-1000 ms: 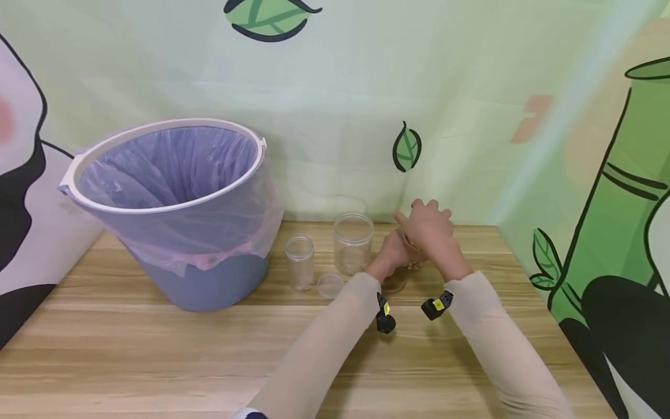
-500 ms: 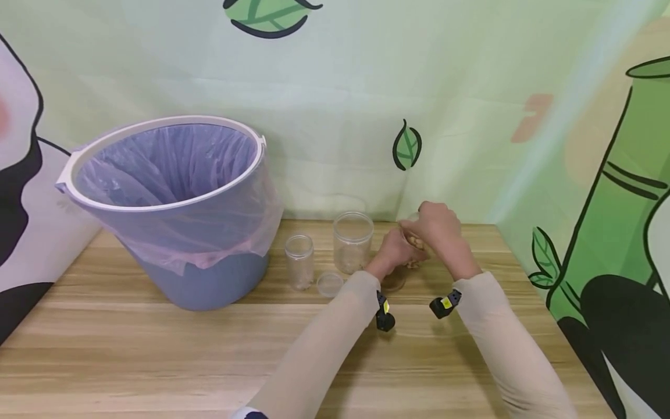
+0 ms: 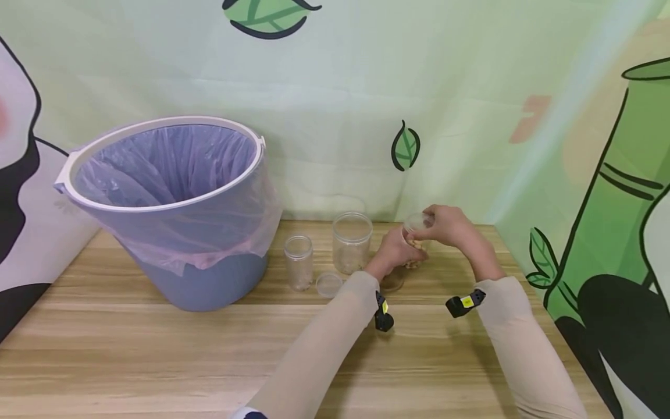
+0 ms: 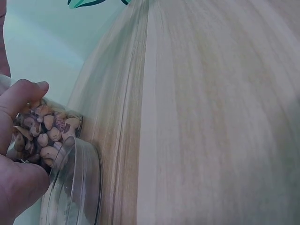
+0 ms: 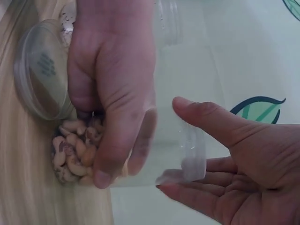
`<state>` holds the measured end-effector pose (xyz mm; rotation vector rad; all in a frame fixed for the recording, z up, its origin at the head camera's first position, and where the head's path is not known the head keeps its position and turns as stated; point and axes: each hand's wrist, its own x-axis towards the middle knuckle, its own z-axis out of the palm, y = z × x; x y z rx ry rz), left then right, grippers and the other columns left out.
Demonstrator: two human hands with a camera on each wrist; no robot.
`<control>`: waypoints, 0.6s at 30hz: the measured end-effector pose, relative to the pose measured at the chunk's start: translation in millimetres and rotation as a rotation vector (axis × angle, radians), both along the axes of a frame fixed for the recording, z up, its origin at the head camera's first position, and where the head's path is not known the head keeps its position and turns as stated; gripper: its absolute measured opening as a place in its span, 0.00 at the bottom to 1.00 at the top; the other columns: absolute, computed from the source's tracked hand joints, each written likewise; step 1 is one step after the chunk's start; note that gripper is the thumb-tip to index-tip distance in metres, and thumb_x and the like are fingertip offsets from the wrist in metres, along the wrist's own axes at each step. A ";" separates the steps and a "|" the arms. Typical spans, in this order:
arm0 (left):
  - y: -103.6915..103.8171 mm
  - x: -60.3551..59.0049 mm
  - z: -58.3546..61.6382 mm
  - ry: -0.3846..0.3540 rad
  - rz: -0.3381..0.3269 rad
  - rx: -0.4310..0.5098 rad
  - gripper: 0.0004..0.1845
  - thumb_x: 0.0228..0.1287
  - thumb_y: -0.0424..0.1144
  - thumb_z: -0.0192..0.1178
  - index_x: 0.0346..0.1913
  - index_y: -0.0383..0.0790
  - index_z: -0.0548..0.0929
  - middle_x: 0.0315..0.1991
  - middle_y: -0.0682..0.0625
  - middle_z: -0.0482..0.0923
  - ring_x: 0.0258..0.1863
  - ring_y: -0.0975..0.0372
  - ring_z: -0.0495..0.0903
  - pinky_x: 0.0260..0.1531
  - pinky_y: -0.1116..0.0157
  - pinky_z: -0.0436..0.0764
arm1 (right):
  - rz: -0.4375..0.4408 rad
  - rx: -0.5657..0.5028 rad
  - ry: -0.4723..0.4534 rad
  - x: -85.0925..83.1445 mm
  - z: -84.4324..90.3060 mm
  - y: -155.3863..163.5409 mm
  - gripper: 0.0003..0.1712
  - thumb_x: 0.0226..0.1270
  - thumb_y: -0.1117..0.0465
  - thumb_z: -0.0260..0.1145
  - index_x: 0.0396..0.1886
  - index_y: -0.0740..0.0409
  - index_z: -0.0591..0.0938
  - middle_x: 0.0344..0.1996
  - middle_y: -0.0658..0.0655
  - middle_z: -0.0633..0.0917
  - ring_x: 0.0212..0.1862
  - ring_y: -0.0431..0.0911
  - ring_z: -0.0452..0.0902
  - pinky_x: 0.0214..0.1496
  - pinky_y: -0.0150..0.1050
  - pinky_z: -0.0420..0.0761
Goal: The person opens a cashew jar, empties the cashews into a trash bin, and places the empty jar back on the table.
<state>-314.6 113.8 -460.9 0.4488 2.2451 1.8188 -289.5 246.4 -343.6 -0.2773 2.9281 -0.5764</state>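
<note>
Wooden table point(image 3: 157, 349) back edge, both hands on nut jar point(image 3: 413, 247)

The head camera looks down from far back at the table point(image 3: 157, 349); both wrist cameras sit very close, sharing the nut jar point(image 4: 44, 133) between the hands
</note>
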 end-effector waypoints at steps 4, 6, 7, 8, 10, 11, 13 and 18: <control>0.4 -0.4 1.0 -0.004 -0.001 0.027 0.26 0.52 0.30 0.77 0.56 0.42 0.82 0.44 0.48 0.85 0.36 0.65 0.78 0.41 0.66 0.80 | -0.003 -0.037 -0.105 2.4 5.5 -6.1 0.48 0.69 0.45 0.68 0.70 0.79 0.62 0.58 0.78 0.77 0.48 0.63 0.82 0.48 0.52 0.84; -0.1 0.4 1.1 -0.010 0.000 0.023 0.23 0.52 0.30 0.77 0.52 0.38 0.84 0.40 0.48 0.85 0.33 0.65 0.79 0.38 0.67 0.80 | -0.015 -0.003 -0.105 3.6 6.0 -14.0 0.46 0.72 0.44 0.63 0.68 0.80 0.64 0.57 0.78 0.77 0.46 0.62 0.82 0.47 0.52 0.84; -0.2 0.8 1.4 -0.016 0.000 0.023 0.21 0.52 0.29 0.77 0.50 0.36 0.84 0.38 0.48 0.85 0.31 0.64 0.79 0.37 0.68 0.81 | -0.025 0.023 -0.091 3.7 6.0 -18.5 0.44 0.73 0.42 0.60 0.65 0.81 0.67 0.54 0.77 0.78 0.44 0.61 0.81 0.45 0.52 0.83; -0.1 1.0 1.7 -0.018 0.004 0.022 0.20 0.51 0.29 0.77 0.49 0.35 0.84 0.36 0.49 0.84 0.31 0.64 0.79 0.36 0.69 0.81 | -0.039 0.055 -0.070 4.0 5.9 -23.4 0.42 0.74 0.41 0.58 0.60 0.80 0.71 0.50 0.76 0.80 0.41 0.59 0.81 0.43 0.51 0.82; 0.0 1.3 1.8 -0.017 0.016 0.014 0.19 0.50 0.30 0.78 0.46 0.34 0.85 0.35 0.50 0.85 0.31 0.65 0.80 0.36 0.70 0.80 | -0.079 0.111 -0.036 3.7 4.5 -33.4 0.39 0.76 0.38 0.55 0.48 0.76 0.80 0.41 0.71 0.81 0.36 0.56 0.79 0.37 0.48 0.80; 0.0 1.6 1.7 -0.016 0.015 0.016 0.18 0.50 0.29 0.78 0.45 0.33 0.86 0.35 0.49 0.85 0.31 0.64 0.80 0.36 0.70 0.81 | -0.107 0.131 -0.017 3.8 3.5 -38.2 0.37 0.76 0.38 0.55 0.42 0.74 0.81 0.38 0.68 0.82 0.34 0.55 0.78 0.35 0.47 0.80; 0.3 1.4 1.5 -0.005 0.029 0.022 0.20 0.48 0.30 0.79 0.46 0.36 0.85 0.38 0.50 0.85 0.34 0.65 0.80 0.38 0.71 0.80 | -0.169 0.151 -0.004 3.5 1.3 -45.3 0.32 0.76 0.40 0.57 0.35 0.70 0.80 0.31 0.63 0.80 0.30 0.53 0.76 0.28 0.44 0.77; 0.8 0.2 1.6 0.024 0.039 0.016 0.20 0.47 0.31 0.79 0.46 0.40 0.86 0.39 0.52 0.85 0.35 0.67 0.79 0.38 0.72 0.79 | -0.228 0.157 0.025 2.3 -0.1 -47.8 0.25 0.68 0.48 0.64 0.41 0.69 0.74 0.30 0.63 0.79 0.32 0.55 0.76 0.28 0.47 0.79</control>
